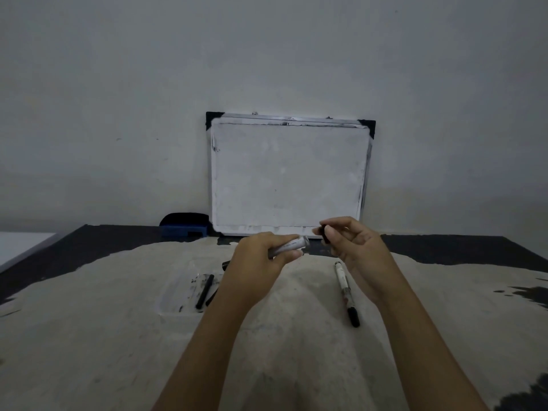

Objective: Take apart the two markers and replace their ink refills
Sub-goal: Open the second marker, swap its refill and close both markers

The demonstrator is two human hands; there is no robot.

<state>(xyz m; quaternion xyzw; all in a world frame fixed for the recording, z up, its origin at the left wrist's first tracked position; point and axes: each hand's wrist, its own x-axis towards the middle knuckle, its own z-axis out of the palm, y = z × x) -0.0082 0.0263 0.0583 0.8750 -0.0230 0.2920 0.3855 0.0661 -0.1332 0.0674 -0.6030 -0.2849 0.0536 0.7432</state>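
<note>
Left hand [261, 250]: raised over the table's middle, fingers wrapped round a white marker barrel [292, 244].
Right hand [353, 241]: level with it, pinching a dark cap [323, 232] just beside the barrel's end.
Table [103, 336]: refills [204, 291] left of the forearms, second marker [345, 292] right.
Back edge: eraser [184, 225], whiteboard [289, 176] against the wall.

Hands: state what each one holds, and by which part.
The left hand grips a white marker barrel around its middle. The right hand pinches a small black piece, likely its cap, between fingertips.

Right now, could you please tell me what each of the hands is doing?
Left hand: grips the white marker barrel.
Right hand: pinches a small black piece.
</note>
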